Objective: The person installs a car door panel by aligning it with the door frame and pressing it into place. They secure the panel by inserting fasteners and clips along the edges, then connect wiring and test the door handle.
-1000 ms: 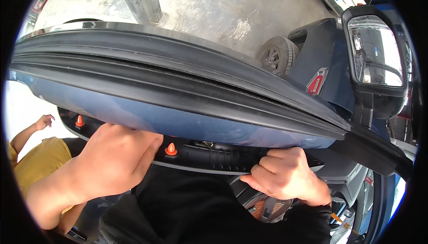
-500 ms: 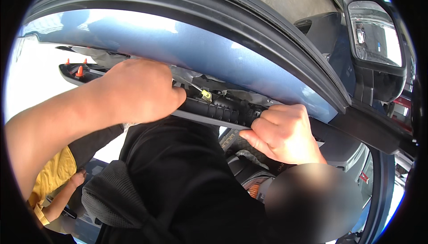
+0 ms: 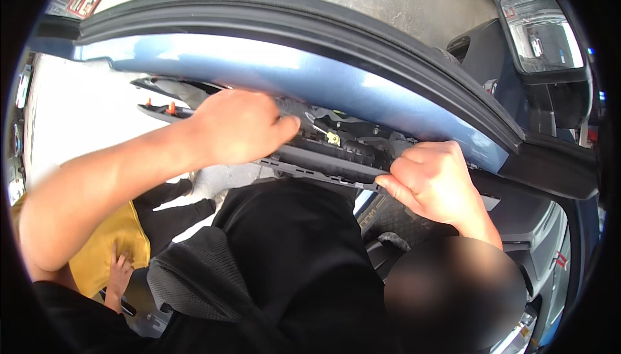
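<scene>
A black door trim panel (image 3: 317, 171) stands apart from the blue car door (image 3: 284, 63), its slotted, ribbed parts showing between my body and the metal. My left hand (image 3: 242, 128), fingers curled over, grips this panel near its middle; the fingertips are hidden behind it. Farther right my right hand (image 3: 430, 179) holds the panel too, thumb on the near side and fingers bent over the top. Between the hands, a pale yellow clip (image 3: 333, 138) sits on the end of a thin cable. Orange fasteners (image 3: 171, 108) stick up at the panel's left end.
The door's black frame and seal (image 3: 310, 11) arch across the far side. At the right is a side mirror (image 3: 543, 34). A co-worker in a yellow top (image 3: 107, 250) is at the lower left, one hand on the torso. A car seat (image 3: 197, 276) stands near my body.
The view has shifted, so the door and hands sit farther right. The trim panel is tipped more, showing a slotted strip along its near edge. Both hands keep their grip.
</scene>
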Demonstrator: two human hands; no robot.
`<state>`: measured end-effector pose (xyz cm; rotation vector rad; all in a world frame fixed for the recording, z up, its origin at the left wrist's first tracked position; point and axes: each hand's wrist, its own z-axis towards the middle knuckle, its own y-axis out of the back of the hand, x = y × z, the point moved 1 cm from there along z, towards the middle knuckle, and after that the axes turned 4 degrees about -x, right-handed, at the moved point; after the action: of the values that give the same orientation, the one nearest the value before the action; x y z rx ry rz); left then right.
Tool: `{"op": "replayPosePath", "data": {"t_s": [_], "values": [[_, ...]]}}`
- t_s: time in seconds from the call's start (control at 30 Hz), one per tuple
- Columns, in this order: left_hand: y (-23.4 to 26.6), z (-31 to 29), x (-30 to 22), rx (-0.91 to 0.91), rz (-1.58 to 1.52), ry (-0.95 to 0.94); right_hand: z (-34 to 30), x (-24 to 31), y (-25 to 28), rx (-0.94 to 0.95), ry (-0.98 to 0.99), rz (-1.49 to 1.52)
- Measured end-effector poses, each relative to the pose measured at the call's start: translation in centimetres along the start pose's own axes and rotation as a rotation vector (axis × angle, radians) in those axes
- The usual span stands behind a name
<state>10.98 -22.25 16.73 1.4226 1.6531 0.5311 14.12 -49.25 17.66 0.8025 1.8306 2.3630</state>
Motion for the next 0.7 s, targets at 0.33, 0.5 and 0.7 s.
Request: {"op": "replayPosePath", "data": {"t_s": [0.33,0.5,0.7], "values": [[-3.6,-3.9,5.1,-0.823,-0.012,-0.544,2.5,2.5,1.1,0.222,-0.208,-0.287],[-3.5,-4.2,5.5,-0.898,-0.025,-0.567,10.4,7.6,-0.6,0.183,-0.301,-0.269],[-5.2,-4.1,6.2,-0.945,-0.051,-0.619,14.6,8.6,-3.1,0.548,-0.589,-0.159]]}}
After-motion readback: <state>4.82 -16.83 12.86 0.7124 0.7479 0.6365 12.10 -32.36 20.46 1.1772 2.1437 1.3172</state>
